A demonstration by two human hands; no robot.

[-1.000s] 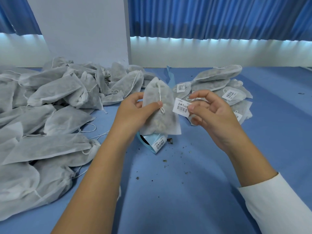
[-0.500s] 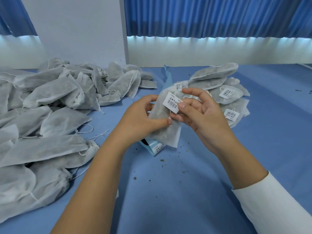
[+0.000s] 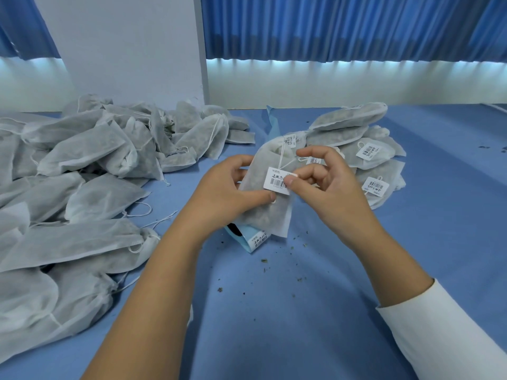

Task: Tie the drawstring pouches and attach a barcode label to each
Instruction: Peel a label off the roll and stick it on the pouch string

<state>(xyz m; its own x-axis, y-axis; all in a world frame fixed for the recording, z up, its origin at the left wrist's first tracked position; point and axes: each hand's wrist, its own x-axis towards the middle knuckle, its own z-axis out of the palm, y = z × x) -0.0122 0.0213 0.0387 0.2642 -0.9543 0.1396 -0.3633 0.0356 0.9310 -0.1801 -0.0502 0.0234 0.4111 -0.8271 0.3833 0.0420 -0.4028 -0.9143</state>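
As a person works at a blue surface (image 3: 315,319), the left hand (image 3: 233,193) grips a grey pouch (image 3: 270,218) held upright above it, thumb pressed to the front and fingers curled behind. The right hand (image 3: 329,187) pinches the right edge of a white barcode label (image 3: 277,181), which lies against the front of the pouch just above the left thumb; its other fingers are curled and raised. A thin white drawstring (image 3: 282,156) runs down from the gathered neck of the pouch to the label. On the left side of the surface sprawls a heap of pouches (image 3: 82,165), while a smaller stack of labelled pouches (image 3: 367,152) lies just beyond the right hand. Below the held pouch, a light-blue strip of labels (image 3: 253,239) rests on the surface, with dark crumbs (image 3: 264,261) scattered near it. A white sleeve (image 3: 439,338) covers the right forearm, and blue curtains (image 3: 329,28) hang behind.
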